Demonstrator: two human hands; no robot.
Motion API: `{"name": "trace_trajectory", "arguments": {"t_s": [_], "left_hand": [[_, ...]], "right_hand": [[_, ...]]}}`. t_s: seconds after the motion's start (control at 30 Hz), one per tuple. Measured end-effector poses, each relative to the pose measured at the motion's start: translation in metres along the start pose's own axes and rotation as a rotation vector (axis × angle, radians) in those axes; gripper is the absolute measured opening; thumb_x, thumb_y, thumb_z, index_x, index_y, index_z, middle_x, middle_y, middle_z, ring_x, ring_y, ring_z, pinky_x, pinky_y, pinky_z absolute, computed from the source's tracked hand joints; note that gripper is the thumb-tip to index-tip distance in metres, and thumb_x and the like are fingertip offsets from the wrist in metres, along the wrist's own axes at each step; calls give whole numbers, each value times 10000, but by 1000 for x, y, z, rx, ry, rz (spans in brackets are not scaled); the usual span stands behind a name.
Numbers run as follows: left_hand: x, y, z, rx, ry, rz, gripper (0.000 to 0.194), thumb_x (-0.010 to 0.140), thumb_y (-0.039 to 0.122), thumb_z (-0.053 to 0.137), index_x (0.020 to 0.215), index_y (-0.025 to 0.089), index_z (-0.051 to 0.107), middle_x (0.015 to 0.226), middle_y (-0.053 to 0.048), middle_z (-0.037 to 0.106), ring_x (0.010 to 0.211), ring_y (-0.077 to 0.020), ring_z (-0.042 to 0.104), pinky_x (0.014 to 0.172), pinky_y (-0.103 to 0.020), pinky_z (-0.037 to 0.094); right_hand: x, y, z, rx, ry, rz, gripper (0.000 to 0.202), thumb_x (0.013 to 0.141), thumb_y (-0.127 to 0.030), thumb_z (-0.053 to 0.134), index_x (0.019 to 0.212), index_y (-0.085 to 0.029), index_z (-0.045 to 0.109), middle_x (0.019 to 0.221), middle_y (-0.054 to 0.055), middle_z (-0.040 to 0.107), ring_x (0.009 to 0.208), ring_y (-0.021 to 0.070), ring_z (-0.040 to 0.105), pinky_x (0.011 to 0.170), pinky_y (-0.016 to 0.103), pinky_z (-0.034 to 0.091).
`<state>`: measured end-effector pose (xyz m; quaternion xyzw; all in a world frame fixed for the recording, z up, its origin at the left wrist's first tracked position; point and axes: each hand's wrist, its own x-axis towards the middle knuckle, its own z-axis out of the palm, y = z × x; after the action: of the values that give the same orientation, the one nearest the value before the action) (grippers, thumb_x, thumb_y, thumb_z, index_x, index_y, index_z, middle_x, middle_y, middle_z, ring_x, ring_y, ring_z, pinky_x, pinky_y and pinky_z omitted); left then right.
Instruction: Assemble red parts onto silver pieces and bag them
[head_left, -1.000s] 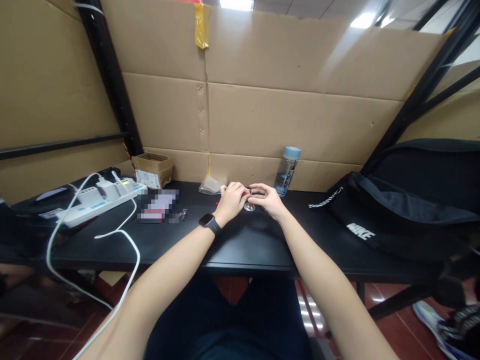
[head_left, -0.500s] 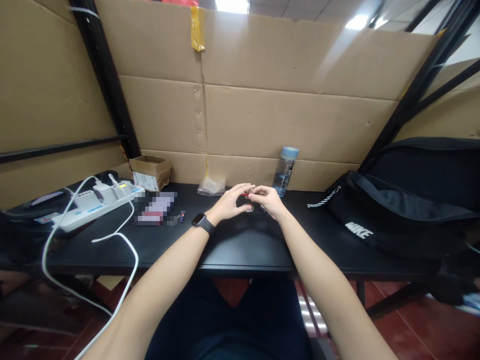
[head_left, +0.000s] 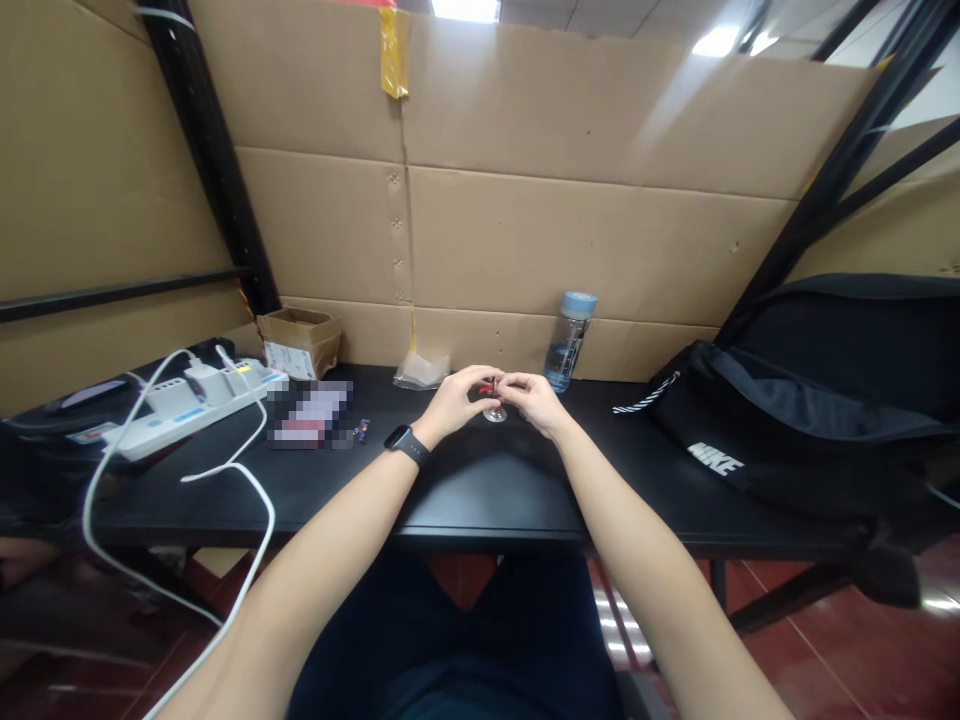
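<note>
A small red and clear item (head_left: 494, 413) with a round transparent base stands on the black table between my hands, its upper part partly covered by fingers. My left hand (head_left: 456, 402), with a dark watch (head_left: 406, 444) on its wrist, curves around the item's left side, thumb and fingers closed near its red part. From the right, my right hand (head_left: 531, 399) pinches at the top of the same item with bent fingers. Exact finger contact is too small to make out.
Behind my hands are a clear bottle (head_left: 570, 342) with a blue lid and a plastic bag (head_left: 422, 372). A cardboard box (head_left: 301, 342), a white power strip (head_left: 196, 408) and cables lie left. A black backpack (head_left: 817, 400) sits right. A small keychain-like object (head_left: 363, 431) is left of my wrist.
My left fingers and thumb have drawn a little closer around the red part. My right fingers have shifted slightly, and the clear round base shows more fully, slightly further left.
</note>
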<state>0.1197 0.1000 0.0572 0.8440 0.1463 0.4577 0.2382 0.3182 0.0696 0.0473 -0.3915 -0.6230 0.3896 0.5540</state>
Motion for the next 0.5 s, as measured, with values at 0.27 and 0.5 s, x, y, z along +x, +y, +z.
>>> {"name": "trace_trajectory", "arguments": {"t_s": [0.27,0.5], "left_hand": [[-3,-9,4,152,37,-71,308,810,177,664,1116,198,680,1049,-49,717,909,-180,679,875,-317,550],[-6,-19,13,234,-98,-179,227,911,331,609,906,212,801,914,-50,787,809,-204,712,807,-317,528]], "right_hand": [[0,-7,-13,-299,64,-72,282,782,-466,738,756,-186,718,1293,101,617,798,179,656,720,362,571],[-2,-23,-5,-649,15,-242,110,793,-294,723,742,-196,719,1138,107,665,1038,264,649,898,411,531]]}}
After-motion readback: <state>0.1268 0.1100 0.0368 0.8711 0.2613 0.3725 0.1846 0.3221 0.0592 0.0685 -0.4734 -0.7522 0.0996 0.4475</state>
